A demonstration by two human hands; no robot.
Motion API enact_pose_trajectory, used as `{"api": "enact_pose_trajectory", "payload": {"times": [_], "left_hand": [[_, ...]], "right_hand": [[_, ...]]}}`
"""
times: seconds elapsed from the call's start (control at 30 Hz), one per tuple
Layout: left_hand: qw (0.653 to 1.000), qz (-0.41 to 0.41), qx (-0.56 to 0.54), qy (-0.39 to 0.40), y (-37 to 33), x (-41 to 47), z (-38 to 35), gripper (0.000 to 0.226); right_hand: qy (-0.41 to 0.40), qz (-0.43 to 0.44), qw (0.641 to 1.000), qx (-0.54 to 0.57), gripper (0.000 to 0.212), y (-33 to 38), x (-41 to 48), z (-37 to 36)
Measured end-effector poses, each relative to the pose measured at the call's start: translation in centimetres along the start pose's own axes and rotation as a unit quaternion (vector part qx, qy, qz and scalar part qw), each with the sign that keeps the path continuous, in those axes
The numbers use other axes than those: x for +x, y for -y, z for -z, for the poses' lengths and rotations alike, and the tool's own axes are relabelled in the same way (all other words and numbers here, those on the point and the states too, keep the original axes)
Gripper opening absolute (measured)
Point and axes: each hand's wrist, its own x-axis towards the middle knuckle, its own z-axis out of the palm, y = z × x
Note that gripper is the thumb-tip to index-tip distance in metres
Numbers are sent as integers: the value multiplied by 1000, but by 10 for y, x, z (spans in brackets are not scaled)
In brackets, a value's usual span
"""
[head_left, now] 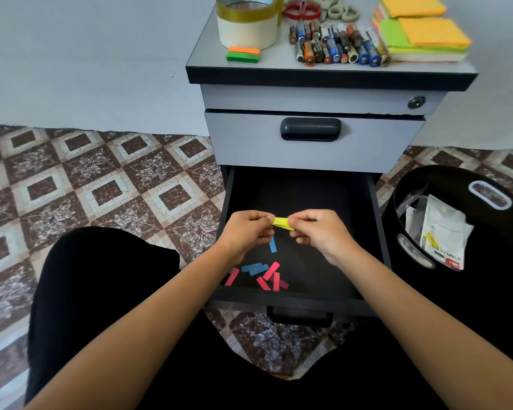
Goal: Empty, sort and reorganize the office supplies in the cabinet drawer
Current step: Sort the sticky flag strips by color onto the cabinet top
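The bottom drawer of the grey cabinet is pulled out, black inside. Above it my left hand and my right hand pinch the two ends of a small stack of yellow sticky flags. Loose on the drawer floor lie several red flags and blue flags. One more blue flag lies just below my hands. On the cabinet top sit an orange and green flag stack, tape rolls, several batteries, scissors and sticky note pads.
A black bin with paper and plastic wrappers stands right of the drawer. The middle drawer is closed. My black-clad legs flank the drawer on the patterned tile floor. A pale wall is behind.
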Motion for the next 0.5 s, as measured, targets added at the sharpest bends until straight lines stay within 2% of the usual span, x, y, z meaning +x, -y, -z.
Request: {"api": "enact_pose_trajectory", "payload": {"times": [0.23, 0.5], "left_hand": [[999, -32, 3, 26, -42, -7, 14, 7], [993, -114, 25, 4, -108, -5, 29, 6]], "right_hand": [[-9, 30, 999, 18, 9, 33, 2, 0], [-19, 92, 995, 36, 10, 104, 12, 5]]}}
